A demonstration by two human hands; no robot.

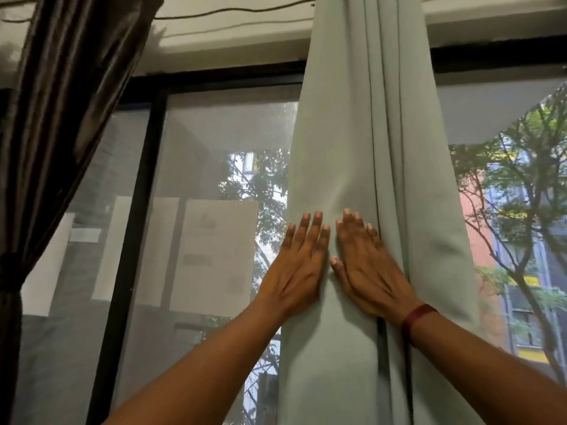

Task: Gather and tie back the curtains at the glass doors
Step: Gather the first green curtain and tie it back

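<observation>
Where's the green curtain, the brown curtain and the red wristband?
pale green curtain [352, 133], head view, on its broad front fold, upper middle.
dark brown curtain [61, 87], head view, on its shiny folds at upper left.
red wristband [416, 317], head view, on the band's middle.

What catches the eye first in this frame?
The pale green curtain hanging in folds at centre right, with the left hand and right hand pressed flat on it side by side. At far left, a dark brown curtain hangs cinched in low down.
</observation>
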